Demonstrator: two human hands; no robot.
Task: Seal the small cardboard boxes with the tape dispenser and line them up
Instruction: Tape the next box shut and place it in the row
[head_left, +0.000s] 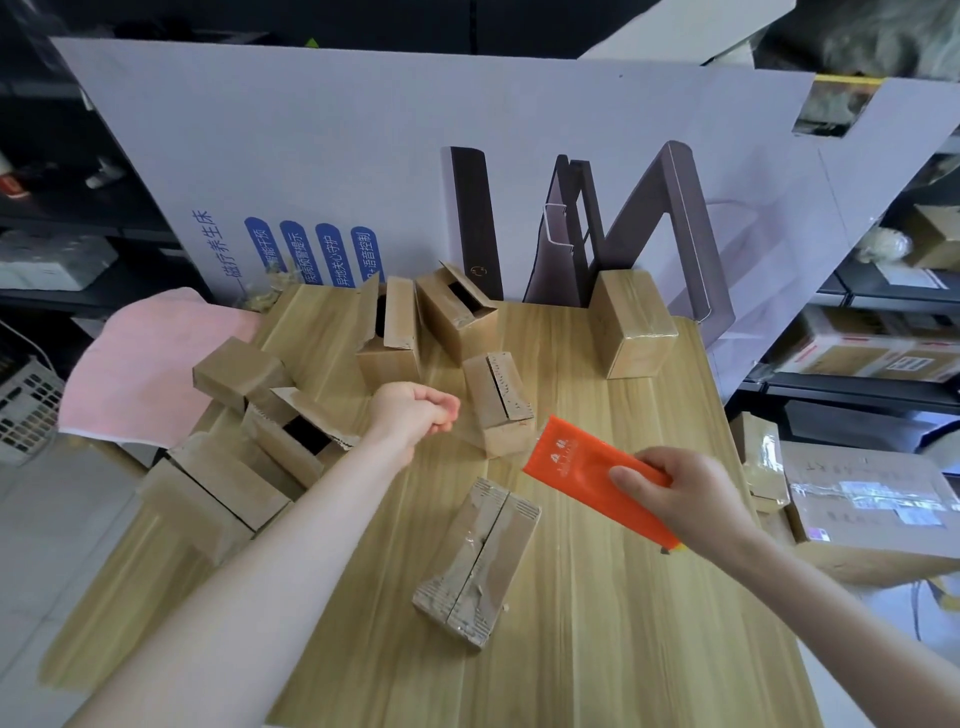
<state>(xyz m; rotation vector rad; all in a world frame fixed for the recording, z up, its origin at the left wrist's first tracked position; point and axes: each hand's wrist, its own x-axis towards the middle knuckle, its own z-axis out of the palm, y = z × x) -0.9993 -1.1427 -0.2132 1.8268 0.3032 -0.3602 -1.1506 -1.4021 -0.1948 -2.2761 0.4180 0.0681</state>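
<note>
Pale wood-grain tabletop (597, 597), boards running away from the viewer, strewn with small cardboard boxes. About centre, the nearest box (478, 561), lying flat, flaps meeting in a seam along its top, scraps of clear tape on it. Beyond it, well apart, a second closed box (498, 400) with its seam showing. At the back right, alone near the far edge, a taped box (634, 322), glossy on its end. At the back middle, two open boxes side by side (457, 312) (389, 332), flaps up, dark insides showing. Along the left edge, a left cluster pressed together: one closed box (239, 371), one torn-flap box (296, 426) gaping open, one larger corner box (218, 493) hanging over the edge.

Left hand (415, 410) curled into a fist above the tabletop, between the left cluster and the second closed box, nothing seen in it. Right hand (685, 493) gripping the orange tape dispenser (582, 467) by its near end, fingers wrapped over the top, far end pointing at the second closed box, just short of it, held over the tabletop right of centre.

Behind the tabletop, a tall white printed cardboard sheet (363, 145), leaning upright, blue labels and dark furniture pictures on it. Off the left corner, a pink towel (150, 358). Farther left, a white slotted basket (26, 405) and dark shelving. On the right, metal shelves stacked with cartons (872, 353), and more taped cartons (862, 499) low beside the tabletop.
</note>
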